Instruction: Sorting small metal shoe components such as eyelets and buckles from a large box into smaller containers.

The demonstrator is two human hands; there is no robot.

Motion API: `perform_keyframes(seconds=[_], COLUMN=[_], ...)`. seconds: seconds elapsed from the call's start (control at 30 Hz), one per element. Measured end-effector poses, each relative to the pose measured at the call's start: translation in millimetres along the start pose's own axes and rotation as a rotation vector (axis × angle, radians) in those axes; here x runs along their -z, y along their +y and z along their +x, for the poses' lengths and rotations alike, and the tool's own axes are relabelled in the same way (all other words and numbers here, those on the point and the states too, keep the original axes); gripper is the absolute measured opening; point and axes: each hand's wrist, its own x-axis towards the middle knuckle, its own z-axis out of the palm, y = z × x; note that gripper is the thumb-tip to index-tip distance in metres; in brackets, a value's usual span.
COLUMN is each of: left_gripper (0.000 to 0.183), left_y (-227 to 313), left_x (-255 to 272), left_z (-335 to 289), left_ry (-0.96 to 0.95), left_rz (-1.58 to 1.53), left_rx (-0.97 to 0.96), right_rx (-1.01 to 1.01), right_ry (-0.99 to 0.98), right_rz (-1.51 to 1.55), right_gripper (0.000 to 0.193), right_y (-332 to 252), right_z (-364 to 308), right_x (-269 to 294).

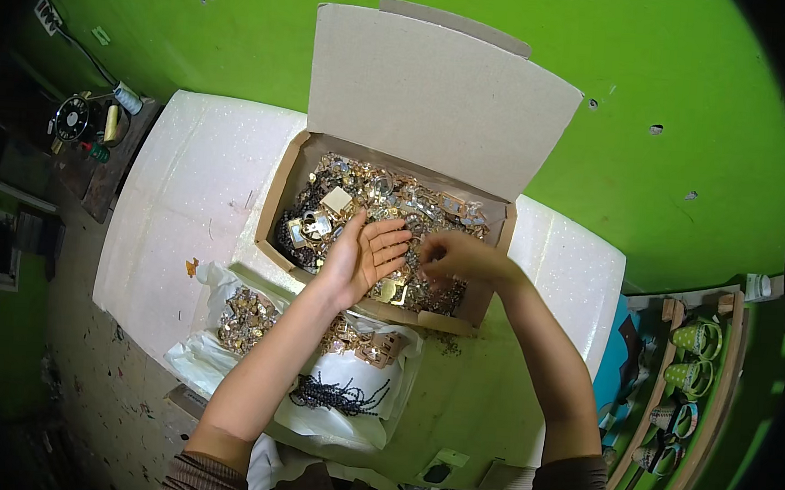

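Observation:
A cardboard box (pixel 271 203) with its lid raised is filled with small gold, silver and dark metal jewellery pieces (pixel 444 208). Over its middle my left hand (pixel 362 259) is held palm up, fingers stretched out, with nothing plainly visible on the palm. Just right of it, my right hand (pixel 457 256) hovers above the pieces with its fingers curled together and slightly blurred; whatever they hold, if anything, is hidden. Dark bead strands and a pale square piece (pixel 336 200) lie in the box's left part.
Nearer me, a tray lined with white paper (pixel 316 420) holds gold pieces (pixel 249 319) and black bead strands (pixel 338 394). The white table (pixel 191 161) meets a green wall. Sandals (pixel 692 378) sit on a wooden rack at right; a spool and small tools (pixel 112 125) stand far left.

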Motion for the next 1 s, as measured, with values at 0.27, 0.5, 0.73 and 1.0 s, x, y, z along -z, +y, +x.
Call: perform_keyframes(seconds=[0.27, 0.5, 0.73, 1.0], left_gripper=[0.034, 0.037, 0.035, 0.038], left_y=[-16, -18, -18, -21], left_x=[-3, 3, 6, 9], left_z=[7, 11, 8, 7], left_ry=[-0.112, -0.033, 0.002, -0.026], left_rz=[-0.507, -0.611, -0.566, -0.557], left_rx=[0.052, 0.007, -0.016, -0.008], right_rx=[0.041, 0.202, -0.092, -0.232], right_ry=[0.053, 0.386, 0.338, 0.290], right_rz=[-0.198, -0.507, -0.962, -0.912], right_gripper=[0.020, 0.024, 0.023, 0.044], right_y=[-78, -19, 20, 15], right_z=[-7, -3, -10, -17], right_x=[-13, -1, -56, -68])
